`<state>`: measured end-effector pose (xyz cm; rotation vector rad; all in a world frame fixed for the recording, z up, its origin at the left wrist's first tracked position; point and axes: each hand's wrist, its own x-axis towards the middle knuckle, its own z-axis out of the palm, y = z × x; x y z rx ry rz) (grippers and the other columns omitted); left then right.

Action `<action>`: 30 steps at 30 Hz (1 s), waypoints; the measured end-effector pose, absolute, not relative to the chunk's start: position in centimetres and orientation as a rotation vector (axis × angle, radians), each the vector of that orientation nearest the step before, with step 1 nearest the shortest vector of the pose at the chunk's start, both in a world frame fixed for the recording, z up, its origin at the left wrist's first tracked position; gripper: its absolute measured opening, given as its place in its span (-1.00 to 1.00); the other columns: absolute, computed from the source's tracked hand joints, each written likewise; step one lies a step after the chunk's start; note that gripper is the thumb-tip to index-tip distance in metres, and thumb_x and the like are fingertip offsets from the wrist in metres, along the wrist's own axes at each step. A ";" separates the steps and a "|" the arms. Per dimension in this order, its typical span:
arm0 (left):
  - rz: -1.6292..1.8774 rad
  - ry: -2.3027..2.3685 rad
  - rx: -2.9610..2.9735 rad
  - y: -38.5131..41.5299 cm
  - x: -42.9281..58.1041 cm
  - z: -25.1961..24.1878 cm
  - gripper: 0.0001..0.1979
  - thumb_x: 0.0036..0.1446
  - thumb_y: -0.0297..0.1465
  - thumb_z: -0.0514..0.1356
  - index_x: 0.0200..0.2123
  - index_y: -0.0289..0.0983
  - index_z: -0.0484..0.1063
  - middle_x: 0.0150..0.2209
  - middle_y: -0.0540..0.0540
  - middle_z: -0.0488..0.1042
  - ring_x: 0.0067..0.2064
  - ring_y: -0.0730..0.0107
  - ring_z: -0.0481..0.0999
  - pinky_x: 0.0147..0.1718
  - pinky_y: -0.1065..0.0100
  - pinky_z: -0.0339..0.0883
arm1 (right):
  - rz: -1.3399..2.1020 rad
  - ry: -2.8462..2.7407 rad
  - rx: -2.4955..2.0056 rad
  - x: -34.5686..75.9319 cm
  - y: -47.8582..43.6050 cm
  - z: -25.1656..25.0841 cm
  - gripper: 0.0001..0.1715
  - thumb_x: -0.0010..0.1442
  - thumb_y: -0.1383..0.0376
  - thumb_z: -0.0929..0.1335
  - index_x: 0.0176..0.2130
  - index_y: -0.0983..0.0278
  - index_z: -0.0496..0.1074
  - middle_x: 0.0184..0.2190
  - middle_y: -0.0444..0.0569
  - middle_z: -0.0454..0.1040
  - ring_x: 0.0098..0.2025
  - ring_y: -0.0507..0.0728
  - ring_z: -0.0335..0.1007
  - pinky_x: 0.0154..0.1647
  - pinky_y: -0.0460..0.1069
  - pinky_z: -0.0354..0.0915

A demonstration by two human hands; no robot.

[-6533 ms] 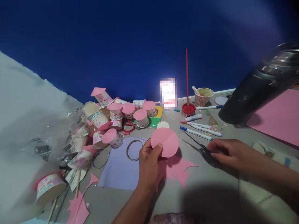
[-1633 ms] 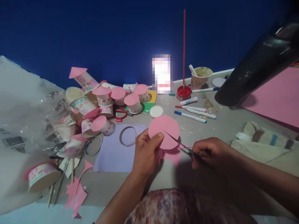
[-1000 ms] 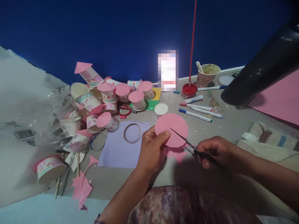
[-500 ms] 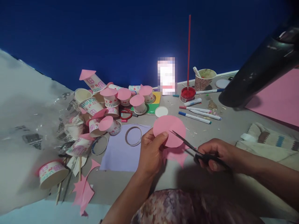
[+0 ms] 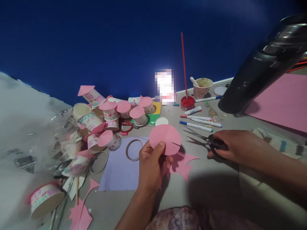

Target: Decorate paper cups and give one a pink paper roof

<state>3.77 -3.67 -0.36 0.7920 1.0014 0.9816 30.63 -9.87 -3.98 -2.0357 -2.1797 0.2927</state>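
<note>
A pink paper circle (image 5: pixel 165 139) is held upright above the middle of the desk (image 5: pixel 216 191), pinched at its lower edge between the thumb and fingers of the left hand (image 5: pixel 152 163). A short slit is seen running from its right edge toward the centre. Just right of it, black scissors (image 5: pixel 203 138) are gripped by the handles in the right hand (image 5: pixel 236 145), low over the desk, blades parted and pointed left, clear of the paper. Pink offcuts (image 5: pixel 182 161) are spread beneath the circle, beside a lilac sheet (image 5: pixel 120 169) on which a thin ring (image 5: pixel 128 153) is laid. Decorated paper cups (image 5: pixel 112 111) with pink tops are heaped to the left. Markers (image 5: pixel 196 123), a red paint pot (image 5: pixel 187 102) and a large pink sheet (image 5: pixel 280 102) are seen further back.
</note>
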 end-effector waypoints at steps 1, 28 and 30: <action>0.959 1.014 0.799 -3.7 3.8 -0.4 -0.79 0.11 -0.30 0.39 -0.39 -0.30 0.49 -0.60 0.06 0.47 -0.68 0.59 0.33 -0.70 0.55 0.17 | 0.292 -2.199 -2.059 30.6 -9.8 -3.8 -0.71 0.18 0.05 0.45 -0.39 0.19 0.43 -0.43 0.02 0.61 -0.38 0.28 0.54 -0.42 0.03 0.09; 0.841 0.977 0.605 -4.5 5.3 -0.7 -0.73 -0.15 -0.43 0.52 -0.34 -0.37 0.59 -0.43 -0.09 0.62 -0.41 0.33 0.64 -0.40 0.38 0.56 | 0.801 -2.111 -1.888 33.0 -9.1 -4.8 -0.78 0.01 0.32 0.47 -0.37 0.16 0.34 -0.45 -0.11 0.50 -0.40 0.19 0.41 -0.41 -0.01 0.06; 0.853 0.961 0.564 -4.6 5.3 -0.8 -0.76 -0.17 -0.46 0.52 -0.42 -0.37 0.57 -0.48 -0.05 0.59 -0.43 0.42 0.59 -0.41 0.42 0.52 | 0.823 -2.122 -1.879 33.3 -9.2 -5.0 -0.77 0.01 0.32 0.47 -0.37 0.16 0.34 -0.45 -0.10 0.50 -0.41 0.18 0.40 -0.42 0.00 0.06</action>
